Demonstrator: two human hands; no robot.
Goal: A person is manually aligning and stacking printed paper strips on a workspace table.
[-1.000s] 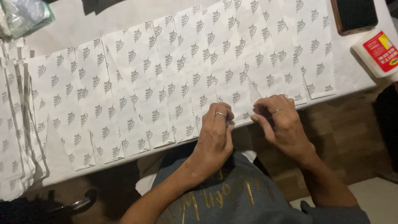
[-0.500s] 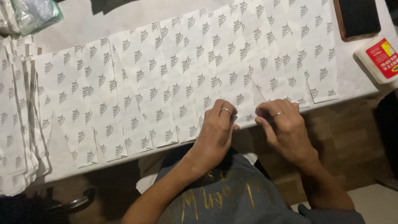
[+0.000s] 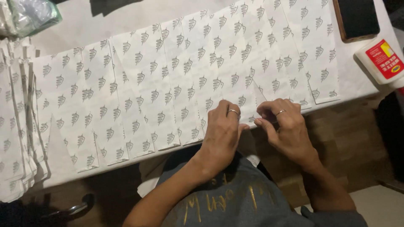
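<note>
where both hands' fingers [image 3: 266,110] pinch, the folded paper corner [image 3: 257,94] rises between them

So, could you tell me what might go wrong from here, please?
The row of printed paper sheets overlaps loosely, so the left hand pressing near the table's front edge could shift neighbours out of line. The folded corner by the right hand may crease crookedly. The glue bottle lies close enough to smear sheets.

We see bare forearms, no sleeves reaching the wrists. Left hand [image 3: 222,131] wears a silver ring, right hand [image 3: 287,128] a thin silver band. Grey-blue short-sleeved t-shirt [image 3: 235,197] with gold script lettering across the chest.
</note>
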